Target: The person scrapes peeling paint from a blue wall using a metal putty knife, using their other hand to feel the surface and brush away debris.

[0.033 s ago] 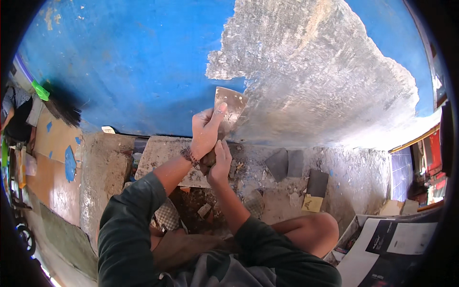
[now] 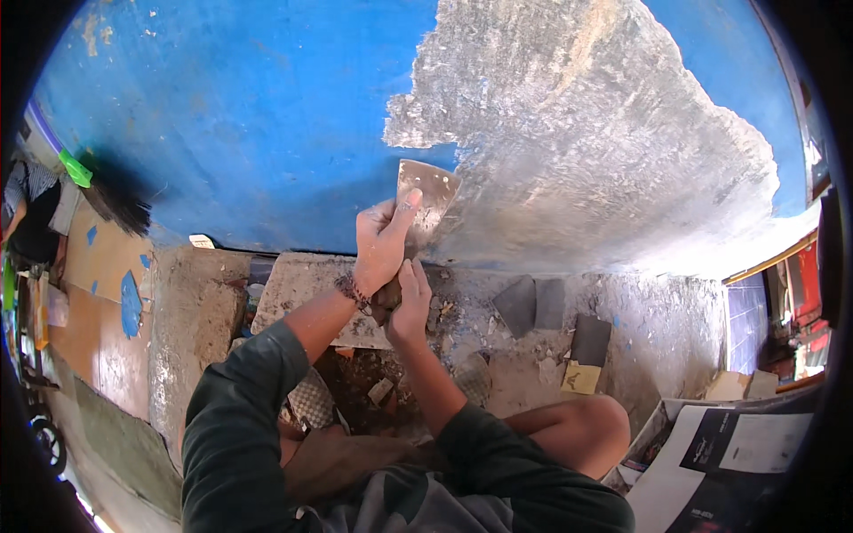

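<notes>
A wide, plaster-smeared metal scraper (image 2: 434,197) stands with its blade at the blue wall (image 2: 240,115), beside the ragged edge of a bare grey patch (image 2: 586,133). My left hand (image 2: 382,238) is closed round the scraper, its thumb lying on the blade. Just below, my right hand (image 2: 410,306) is cupped against the lower end of the same tool, fingers close together. The handle is mostly hidden between my hands. A dark bracelet (image 2: 352,290) circles my left wrist.
Dark sandpaper sheets (image 2: 590,339) and paint chips lie on the dusty floor to the right. A pale slab (image 2: 298,289) sits under my left forearm. A broom (image 2: 115,200) leans at the left; a box with printed flaps (image 2: 711,444) stands at the lower right.
</notes>
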{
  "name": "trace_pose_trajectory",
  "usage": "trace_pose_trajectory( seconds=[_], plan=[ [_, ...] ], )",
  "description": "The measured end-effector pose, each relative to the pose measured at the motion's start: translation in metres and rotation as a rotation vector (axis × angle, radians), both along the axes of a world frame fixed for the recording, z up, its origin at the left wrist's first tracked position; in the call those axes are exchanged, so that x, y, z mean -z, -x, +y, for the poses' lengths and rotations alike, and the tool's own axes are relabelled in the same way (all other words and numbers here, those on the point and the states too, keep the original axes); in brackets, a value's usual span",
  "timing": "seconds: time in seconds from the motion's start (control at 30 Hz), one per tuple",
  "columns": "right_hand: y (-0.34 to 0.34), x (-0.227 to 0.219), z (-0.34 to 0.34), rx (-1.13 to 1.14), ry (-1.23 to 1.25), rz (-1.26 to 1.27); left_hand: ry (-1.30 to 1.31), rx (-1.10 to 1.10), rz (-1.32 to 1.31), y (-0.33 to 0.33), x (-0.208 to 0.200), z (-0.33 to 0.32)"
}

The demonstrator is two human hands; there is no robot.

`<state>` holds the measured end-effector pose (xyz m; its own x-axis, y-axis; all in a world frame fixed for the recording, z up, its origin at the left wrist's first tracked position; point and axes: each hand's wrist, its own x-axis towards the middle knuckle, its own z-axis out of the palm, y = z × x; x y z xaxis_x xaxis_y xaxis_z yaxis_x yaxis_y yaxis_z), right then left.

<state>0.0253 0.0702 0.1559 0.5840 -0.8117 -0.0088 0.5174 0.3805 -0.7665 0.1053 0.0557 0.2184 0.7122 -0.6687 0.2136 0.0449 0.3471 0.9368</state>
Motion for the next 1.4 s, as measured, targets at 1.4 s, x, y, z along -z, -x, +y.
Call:
trace_pose_trajectory(
  seconds=[1.4],
  plan=[
    [-0.004,-0.106,0.015,-0.086,0.053,0.071,0.014,-0.070,-0.008,-0.022,-0.057,-0.011]
  ],
)
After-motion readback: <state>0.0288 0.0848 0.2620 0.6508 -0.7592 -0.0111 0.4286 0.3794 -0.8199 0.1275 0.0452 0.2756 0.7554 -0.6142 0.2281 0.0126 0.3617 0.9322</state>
